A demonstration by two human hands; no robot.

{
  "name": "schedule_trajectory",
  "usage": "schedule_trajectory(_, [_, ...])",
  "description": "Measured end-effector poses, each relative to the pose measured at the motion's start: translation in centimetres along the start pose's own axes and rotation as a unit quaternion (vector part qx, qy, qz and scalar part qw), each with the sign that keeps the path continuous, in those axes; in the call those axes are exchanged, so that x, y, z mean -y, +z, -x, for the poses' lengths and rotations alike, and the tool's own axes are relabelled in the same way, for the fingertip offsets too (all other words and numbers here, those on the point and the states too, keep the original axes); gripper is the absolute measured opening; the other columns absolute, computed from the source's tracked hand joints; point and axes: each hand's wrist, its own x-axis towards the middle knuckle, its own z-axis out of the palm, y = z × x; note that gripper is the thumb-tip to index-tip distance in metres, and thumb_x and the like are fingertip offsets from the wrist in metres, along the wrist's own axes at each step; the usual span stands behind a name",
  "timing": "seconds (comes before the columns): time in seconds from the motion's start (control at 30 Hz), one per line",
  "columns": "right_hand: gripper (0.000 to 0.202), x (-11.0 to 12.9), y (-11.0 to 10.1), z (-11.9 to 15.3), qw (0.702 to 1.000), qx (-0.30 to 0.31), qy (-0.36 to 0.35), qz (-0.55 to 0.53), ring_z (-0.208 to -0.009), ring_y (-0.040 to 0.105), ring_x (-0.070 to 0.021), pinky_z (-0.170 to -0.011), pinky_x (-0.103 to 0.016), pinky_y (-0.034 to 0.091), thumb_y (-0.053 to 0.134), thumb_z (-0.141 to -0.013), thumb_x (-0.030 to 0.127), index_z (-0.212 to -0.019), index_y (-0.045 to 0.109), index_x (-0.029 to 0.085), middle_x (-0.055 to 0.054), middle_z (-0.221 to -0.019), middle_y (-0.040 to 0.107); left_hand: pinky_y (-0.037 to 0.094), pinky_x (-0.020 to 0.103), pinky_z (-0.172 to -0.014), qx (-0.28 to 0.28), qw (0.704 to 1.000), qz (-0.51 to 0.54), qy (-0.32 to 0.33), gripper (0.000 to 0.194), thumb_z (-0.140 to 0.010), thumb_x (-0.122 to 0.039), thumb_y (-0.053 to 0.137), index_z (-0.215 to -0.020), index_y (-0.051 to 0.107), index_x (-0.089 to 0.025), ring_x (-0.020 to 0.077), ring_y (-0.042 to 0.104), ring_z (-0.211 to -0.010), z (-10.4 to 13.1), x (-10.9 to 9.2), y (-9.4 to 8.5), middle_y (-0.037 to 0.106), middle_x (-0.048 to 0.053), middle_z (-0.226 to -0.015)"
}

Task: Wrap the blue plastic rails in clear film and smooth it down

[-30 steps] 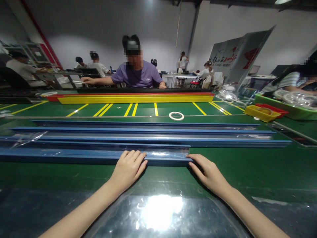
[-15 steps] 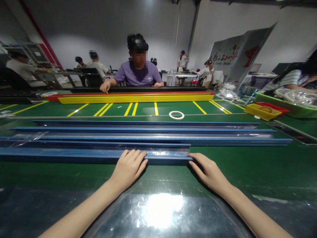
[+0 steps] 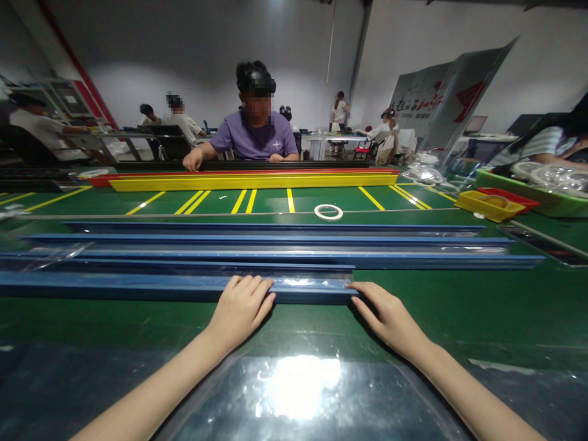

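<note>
The nearest blue channel [image 3: 138, 288] lies across the green table, its right end near the middle of the view, with clear film inside it. My left hand [image 3: 241, 306] grips its front wall, fingers over the top edge and thumb in front. At the channel's right end, my right hand [image 3: 383, 309] pinches the corner between fingertips and thumb. Just behind lie more long blue channels [image 3: 390, 260], parallel to it and reaching further right.
Beyond the channels are a white ring [image 3: 328, 212], yellow tape stripes and a long yellow bar [image 3: 257, 182]. A person in purple [image 3: 257, 136] sits opposite. Yellow tray [image 3: 487, 206] and green basket [image 3: 551, 199] stand at the right. Clear sheeting [image 3: 220, 404] covers the near table.
The person opposite has drawn the hand on the right of the view inward, and the black bar there has shifted left. My hands stay in place.
</note>
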Motion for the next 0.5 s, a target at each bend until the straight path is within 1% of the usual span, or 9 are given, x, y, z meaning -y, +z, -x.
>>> schedule_trajectory(0.23, [0.023,-0.06,0.14,-0.01,1.000,0.003,0.011,-0.009,-0.092,0.056,-0.0157,-0.080,-0.030,0.046,0.039,-0.085,0.027,-0.103,0.050,0.019,-0.007,-0.098,0.061,0.033,0.031,-0.068,0.003,1.000,0.007,-0.005,0.024,-0.087,-0.028,0.036,-0.097,0.052,-0.013,0.0176,0.053,-0.071,0.11,-0.07,-0.03,0.062,0.005,-0.079])
schedule_trajectory(0.37, [0.024,-0.07,0.08,-0.03,1.000,0.007,0.026,-0.016,-0.094,0.055,-0.0155,-0.081,-0.030,0.045,0.039,-0.084,0.029,-0.105,0.048,0.020,-0.007,-0.100,0.060,0.034,0.030,-0.068,0.002,1.000,0.008,-0.021,0.022,-0.087,-0.029,0.035,-0.088,0.051,-0.014,0.0168,0.052,-0.067,0.01,-0.13,-0.10,0.060,0.004,-0.072])
schedule_trajectory(0.5, [0.021,0.07,-0.09,-0.04,0.998,0.012,0.057,-0.030,-0.091,0.057,-0.0158,-0.077,-0.029,0.046,0.040,-0.084,0.030,-0.101,0.047,0.021,-0.006,-0.097,0.061,0.034,0.030,-0.066,0.014,1.000,0.007,-0.019,0.020,-0.087,-0.029,0.036,-0.082,0.049,-0.015,0.0166,0.052,-0.065,-0.04,-0.09,-0.05,0.058,0.002,-0.069])
